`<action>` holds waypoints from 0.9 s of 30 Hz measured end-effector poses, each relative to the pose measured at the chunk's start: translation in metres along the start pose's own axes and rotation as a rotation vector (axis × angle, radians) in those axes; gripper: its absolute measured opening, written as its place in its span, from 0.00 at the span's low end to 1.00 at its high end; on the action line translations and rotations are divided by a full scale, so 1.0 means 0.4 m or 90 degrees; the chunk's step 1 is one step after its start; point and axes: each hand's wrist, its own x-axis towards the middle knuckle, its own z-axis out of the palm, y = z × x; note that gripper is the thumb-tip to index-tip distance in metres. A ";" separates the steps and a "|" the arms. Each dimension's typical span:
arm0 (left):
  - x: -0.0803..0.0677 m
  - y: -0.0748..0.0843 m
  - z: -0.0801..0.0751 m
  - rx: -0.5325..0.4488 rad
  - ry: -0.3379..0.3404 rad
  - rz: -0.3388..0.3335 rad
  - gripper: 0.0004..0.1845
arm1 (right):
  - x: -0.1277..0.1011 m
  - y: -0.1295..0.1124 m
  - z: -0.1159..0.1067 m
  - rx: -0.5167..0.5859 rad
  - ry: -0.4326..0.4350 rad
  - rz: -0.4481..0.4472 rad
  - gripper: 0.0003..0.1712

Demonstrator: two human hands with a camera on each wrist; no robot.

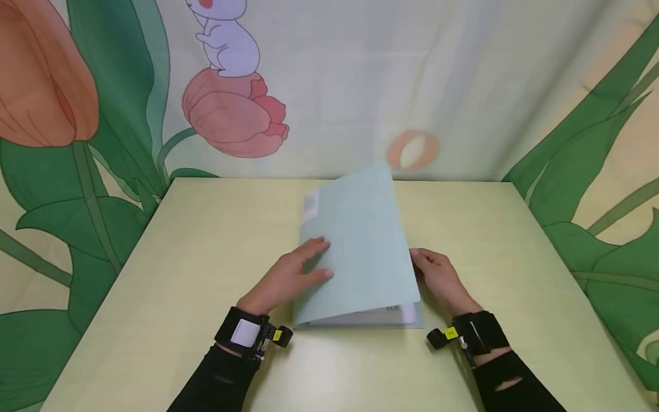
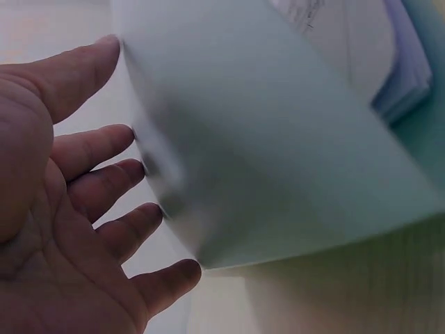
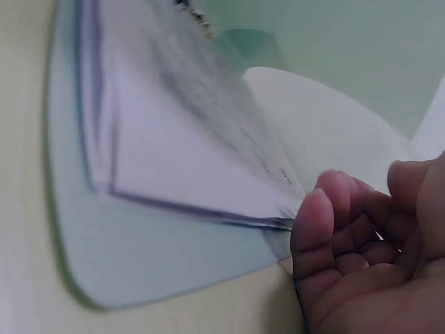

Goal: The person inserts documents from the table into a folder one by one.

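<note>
A pale blue file folder lies on the table, its cover raised at the right so that a gap shows along the front edge. Inside it is a stack of white papers, with blurred dark print on the top sheet. My left hand touches the spine side of the cover with fingers spread and fairly straight. At the folder's right edge, my right hand pinches the cover's edge. Its curled fingers are right by the corner of the papers, partly hidden under the cover in the head view.
The folder stands on a pale wooden table. Behind the table hangs a white curtain printed with flowers and a rabbit. Each wrist wears a black strap with a small camera, the left camera close to the folder's front corner.
</note>
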 end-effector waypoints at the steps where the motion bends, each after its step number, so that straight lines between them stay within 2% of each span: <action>1: 0.000 -0.003 0.004 0.010 -0.005 -0.002 0.38 | -0.002 0.002 -0.003 0.034 0.001 0.010 0.29; 6: 0.000 -0.007 0.015 0.045 -0.017 -0.024 0.41 | -0.013 0.004 -0.011 0.176 -0.008 0.024 0.35; 10: -0.003 -0.011 0.020 0.083 -0.026 -0.038 0.43 | -0.018 -0.001 -0.005 0.180 -0.012 0.023 0.30; 15: -0.007 -0.008 0.029 0.126 -0.043 -0.020 0.44 | -0.026 -0.013 0.000 0.067 0.038 0.042 0.23; 20: -0.011 -0.008 0.041 0.155 -0.053 -0.018 0.46 | -0.036 -0.024 0.003 -0.057 0.073 0.045 0.26; 24: -0.014 -0.009 0.048 0.165 -0.052 -0.015 0.46 | -0.045 -0.031 0.014 -0.225 0.077 0.033 0.29; 27: -0.014 -0.015 0.055 0.177 -0.053 -0.009 0.47 | -0.051 -0.040 0.026 -0.350 0.056 0.030 0.36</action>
